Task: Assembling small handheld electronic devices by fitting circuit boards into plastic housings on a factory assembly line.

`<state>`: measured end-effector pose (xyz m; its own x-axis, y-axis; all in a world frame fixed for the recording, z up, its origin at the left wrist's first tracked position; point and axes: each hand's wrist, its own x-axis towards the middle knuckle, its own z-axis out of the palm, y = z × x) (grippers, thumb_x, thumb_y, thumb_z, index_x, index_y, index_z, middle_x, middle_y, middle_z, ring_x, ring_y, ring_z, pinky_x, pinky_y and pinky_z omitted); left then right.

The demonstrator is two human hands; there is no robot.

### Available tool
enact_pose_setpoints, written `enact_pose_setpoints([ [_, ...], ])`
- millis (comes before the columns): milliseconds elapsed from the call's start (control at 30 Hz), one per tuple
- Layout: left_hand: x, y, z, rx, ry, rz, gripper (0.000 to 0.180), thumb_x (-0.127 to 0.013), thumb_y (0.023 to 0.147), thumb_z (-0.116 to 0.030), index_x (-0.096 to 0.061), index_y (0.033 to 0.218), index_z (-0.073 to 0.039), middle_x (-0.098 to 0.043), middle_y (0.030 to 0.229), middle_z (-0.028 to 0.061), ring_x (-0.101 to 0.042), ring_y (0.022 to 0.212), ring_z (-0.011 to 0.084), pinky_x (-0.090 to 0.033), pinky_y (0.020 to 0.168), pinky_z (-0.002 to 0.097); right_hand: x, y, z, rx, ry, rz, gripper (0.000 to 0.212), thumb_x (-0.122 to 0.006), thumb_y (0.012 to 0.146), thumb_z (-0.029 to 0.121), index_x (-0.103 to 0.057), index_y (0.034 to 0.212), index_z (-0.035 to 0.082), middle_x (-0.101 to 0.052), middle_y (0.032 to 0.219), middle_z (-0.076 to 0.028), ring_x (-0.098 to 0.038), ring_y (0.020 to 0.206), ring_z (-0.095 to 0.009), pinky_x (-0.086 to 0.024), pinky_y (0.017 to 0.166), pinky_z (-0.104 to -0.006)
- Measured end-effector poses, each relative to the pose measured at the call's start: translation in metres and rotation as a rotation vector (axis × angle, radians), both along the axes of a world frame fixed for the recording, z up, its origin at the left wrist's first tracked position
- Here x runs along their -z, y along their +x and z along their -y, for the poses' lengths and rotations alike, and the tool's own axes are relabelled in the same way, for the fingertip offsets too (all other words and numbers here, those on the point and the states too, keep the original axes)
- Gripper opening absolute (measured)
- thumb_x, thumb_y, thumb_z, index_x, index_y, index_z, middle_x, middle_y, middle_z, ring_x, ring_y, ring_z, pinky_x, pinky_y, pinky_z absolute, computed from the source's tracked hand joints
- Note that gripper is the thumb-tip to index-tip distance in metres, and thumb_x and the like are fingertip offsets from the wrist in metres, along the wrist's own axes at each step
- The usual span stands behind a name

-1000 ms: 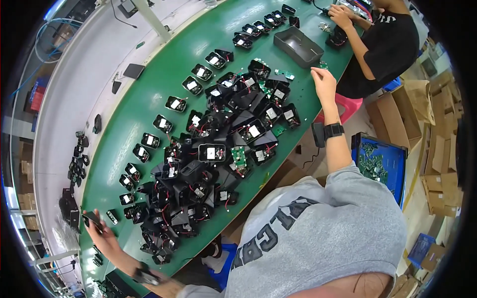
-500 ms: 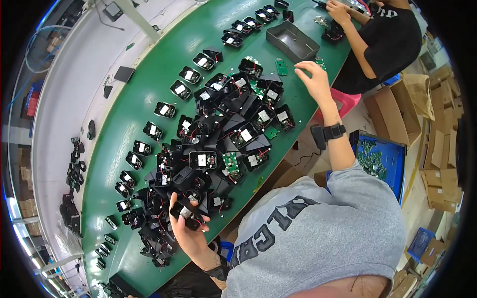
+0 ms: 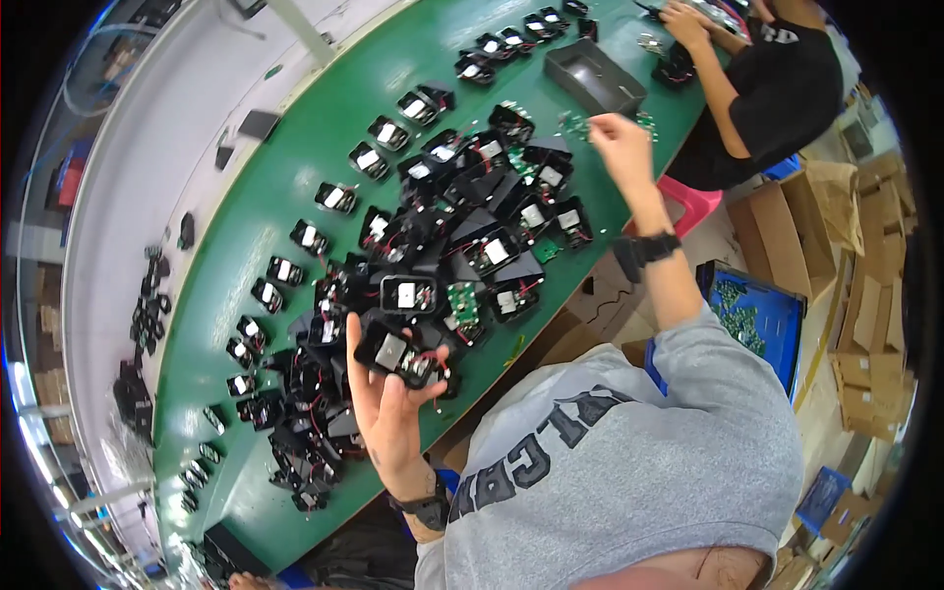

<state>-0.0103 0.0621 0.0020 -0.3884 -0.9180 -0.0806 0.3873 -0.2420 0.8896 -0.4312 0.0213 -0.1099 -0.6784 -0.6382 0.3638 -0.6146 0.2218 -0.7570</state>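
My left hand [image 3: 393,413] holds an open black plastic case [image 3: 396,354], tilted, its inside facing up. A white rectangular piece and red wires show in the case. Farther up the table, my right hand [image 3: 623,152] is closed in a pinch at the edge of a small green circuit board [image 3: 574,125]; the board looks blurred, and whether it is off the table cannot be told. Between my hands lies a heap of similar black cases [image 3: 492,253], with another green board [image 3: 463,305] on it.
Single cases [image 3: 336,198] stand in a curved row along the green table [image 3: 236,265]. A dark grey bin [image 3: 595,77] sits beyond my right hand. A co-worker [image 3: 787,98] works at the far right. A blue crate [image 3: 777,324] of boards and cardboard boxes [image 3: 772,231] stand right of me.
My right hand's fingers have closed from spread to a pinch at the green board. My left hand has lifted the case slightly and turned it, so more of its inside shows. The view has shifted slightly.
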Motion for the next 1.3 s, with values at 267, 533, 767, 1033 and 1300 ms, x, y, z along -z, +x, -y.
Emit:
enact_pose_setpoints([
  [267,0.013,-0.017,0.021,-0.189,-0.217,0.0,0.073,-0.066,0.077,0.006,-0.031,0.141,0.0,-0.044,0.134,0.0134,-0.054,0.113,0.0215,-0.053,0.086,0.033,-0.061,0.173,-0.04,-0.764,-0.147,1.464,0.027,-0.06,0.088,0.007,-0.057,0.114,-0.001,-0.064,0.096,-0.007,-0.062,0.079,-0.014,-0.049,0.066,-0.0224],
  [533,0.006,0.001,0.02,-0.318,-0.197,0.062,0.069,-0.069,0.079,0.002,-0.033,0.138,-0.001,-0.045,0.129,0.0124,-0.059,0.104,0.0213,-0.058,0.071,0.0312,-0.057,0.227,-0.034,-1.009,0.071,1.618,0.023,-0.065,0.085,0.007,-0.056,0.105,0.004,-0.064,0.09,-0.009,-0.066,0.076,-0.018,-0.053,0.066,-0.0251],
  [767,0.006,0.004,0.021,-0.296,-0.199,0.034,0.072,-0.072,0.077,0.001,-0.033,0.137,-0.003,-0.045,0.129,0.0124,-0.059,0.104,0.022,-0.057,0.076,0.0305,-0.051,0.25,-0.032,-1.095,0.067,1.633,0.022,-0.064,0.088,0.01,-0.052,0.105,0.007,-0.063,0.09,-0.009,-0.065,0.081,-0.019,-0.053,0.074,-0.0287],
  [1033,0.008,0.005,0.021,-0.301,-0.211,0.041,0.074,-0.074,0.076,0.0,-0.032,0.137,-0.004,-0.046,0.128,0.0127,-0.06,0.105,0.0213,-0.055,0.083,0.0308,-0.046,0.257,-0.033,-1.16,0.068,1.629,0.028,-0.063,0.088,0.01,-0.049,0.112,0.007,-0.061,0.099,-0.006,-0.063,0.088,-0.02,-0.053,0.08,-0.0342],
  [1300,0.006,0.004,0.02,-0.305,-0.301,0.09,0.073,-0.074,0.076,-0.001,-0.033,0.136,-0.004,-0.047,0.126,0.0127,-0.062,0.102,0.0204,-0.056,0.079,0.0291,-0.044,0.263,-0.035,-1.178,0.014,1.711,0.039,-0.064,0.089,0.01,-0.045,0.121,0.007,-0.059,0.103,0.002,-0.062,0.094,-0.015,-0.053,0.083,-0.0364],
])
